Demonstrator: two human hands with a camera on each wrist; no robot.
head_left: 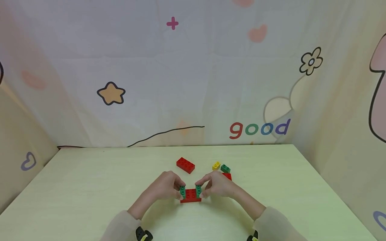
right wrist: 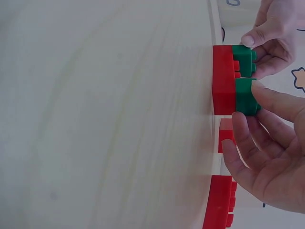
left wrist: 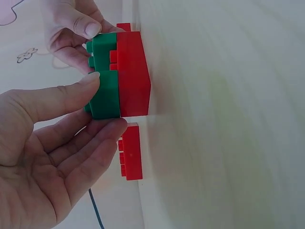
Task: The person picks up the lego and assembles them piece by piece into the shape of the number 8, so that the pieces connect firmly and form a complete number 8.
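Note:
A red building brick (head_left: 190, 195) lies on the table in front of me, with a small green brick on each of its two ends. My left hand (head_left: 167, 186) pinches the left green brick (head_left: 182, 192) between thumb and fingers. On the other side, the right green brick (head_left: 198, 191) is pinched by my right hand (head_left: 219, 184). In the left wrist view, both green bricks sit on top of the red brick (left wrist: 134, 81), and a few bare red studs show between them. The right wrist view shows my right thumb on the studded top of the near green brick (right wrist: 245, 96).
Farther back on the pale table (head_left: 90, 190) lies another red brick (head_left: 185, 165). Behind my right hand are a small yellow brick (head_left: 216, 165), a small green brick (head_left: 225, 168) and a partly hidden red brick (head_left: 228, 175). A printed cloth (head_left: 144, 73) hangs along the table's back edge.

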